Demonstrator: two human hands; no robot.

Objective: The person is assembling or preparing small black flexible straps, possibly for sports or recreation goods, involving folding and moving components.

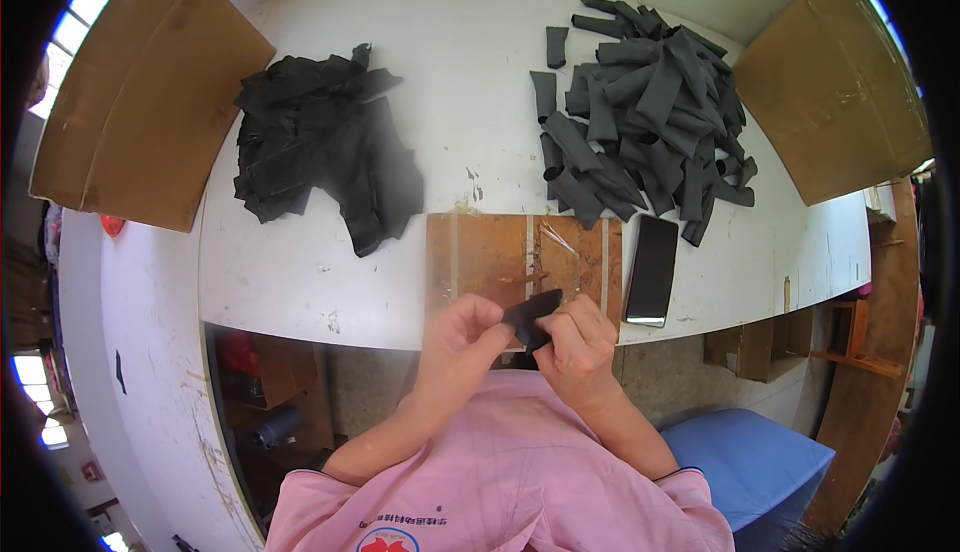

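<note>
Between my two hands is a small black fabric piece [532, 318], held just over the front edge of a worn brown board [480, 262]. My left hand [466, 337] pinches its left end between thumb and fingers. Curled round the other end is my right hand [580, 342], which covers part of the piece. Beyond the board on the left lies a heap of flat black fabric pieces [320, 152]. A larger pile of dark grey fabric tubes [650, 102] spreads over the right side of the table.
A black phone [652, 272] lies right of the board. Tall cardboard panels stand at the left [150, 92] and right [840, 92] of the white table [470, 82]. Below, a blue covered block [745, 462] sits beside me on the right.
</note>
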